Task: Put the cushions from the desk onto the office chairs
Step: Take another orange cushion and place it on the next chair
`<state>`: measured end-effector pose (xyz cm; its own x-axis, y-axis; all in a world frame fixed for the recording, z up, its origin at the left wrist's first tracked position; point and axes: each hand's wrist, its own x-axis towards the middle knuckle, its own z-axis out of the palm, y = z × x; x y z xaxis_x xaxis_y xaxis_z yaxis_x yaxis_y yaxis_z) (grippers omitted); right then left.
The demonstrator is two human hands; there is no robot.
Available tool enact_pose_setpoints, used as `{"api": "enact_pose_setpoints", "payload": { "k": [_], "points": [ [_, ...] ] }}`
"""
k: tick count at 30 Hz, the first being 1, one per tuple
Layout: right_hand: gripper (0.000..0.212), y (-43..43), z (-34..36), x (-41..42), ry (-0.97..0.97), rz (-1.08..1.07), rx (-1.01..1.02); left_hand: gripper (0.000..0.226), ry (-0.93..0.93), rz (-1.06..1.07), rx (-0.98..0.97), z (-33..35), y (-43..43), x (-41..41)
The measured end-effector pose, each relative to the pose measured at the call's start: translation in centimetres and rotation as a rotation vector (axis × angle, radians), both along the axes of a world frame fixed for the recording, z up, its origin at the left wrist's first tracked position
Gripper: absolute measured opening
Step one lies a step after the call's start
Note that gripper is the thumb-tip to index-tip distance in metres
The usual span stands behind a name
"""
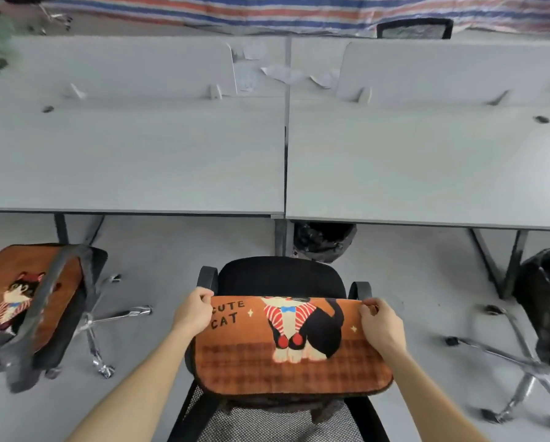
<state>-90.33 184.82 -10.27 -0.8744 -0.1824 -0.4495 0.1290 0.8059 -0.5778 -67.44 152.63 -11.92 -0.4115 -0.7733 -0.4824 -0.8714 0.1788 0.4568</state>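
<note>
An orange cushion [293, 362] printed with a cat and the words "CUTE CAT" hangs over the black office chair [280, 275] right below me. My left hand [194, 314] grips its far left corner. My right hand [380, 323] pinches its far right corner. The cushion's far edge is held a little above the black seat, and its near edge droops over the chair's mesh backrest [267, 422]. A second orange cat cushion [15, 291] lies on the seat of another office chair [60, 314] at the left.
Two grey desks [133, 161] span the view ahead, with low divider panels and scraps of paper [283, 73] behind them. A bin lined with a black bag [324, 240] stands under the desks. A third chair [541, 314] with chrome legs is at the right.
</note>
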Motion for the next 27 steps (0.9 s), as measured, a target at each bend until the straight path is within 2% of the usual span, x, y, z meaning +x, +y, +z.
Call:
{"api": "enact_pose_setpoints", "payload": {
  "k": [5,9,16,21,27],
  "points": [
    [0.024,-2.5,-4.1,-3.9,0.011,-0.009,-0.047,0.030,0.004,0.125,-0.138,-3.6,0.5,-3.6],
    [0.027,-3.6,-10.0,-3.7,-0.040,0.065,-0.002,0.035,-0.036,0.101,-0.117,-9.7,0.8,-3.8],
    [0.053,-4.1,-20.0,-1.2,-0.091,0.185,0.151,0.047,-0.065,0.029,-0.076,-19.0,1.5,-4.0],
    [0.065,-4.8,-24.6,1.1,-0.166,0.100,0.190,0.055,-0.135,0.041,-0.046,-22.5,1.7,-4.0],
    [0.064,-3.9,-26.7,1.7,-0.154,0.021,0.201,0.057,-0.221,0.041,0.000,-25.1,1.6,-1.5]
  ]
}}
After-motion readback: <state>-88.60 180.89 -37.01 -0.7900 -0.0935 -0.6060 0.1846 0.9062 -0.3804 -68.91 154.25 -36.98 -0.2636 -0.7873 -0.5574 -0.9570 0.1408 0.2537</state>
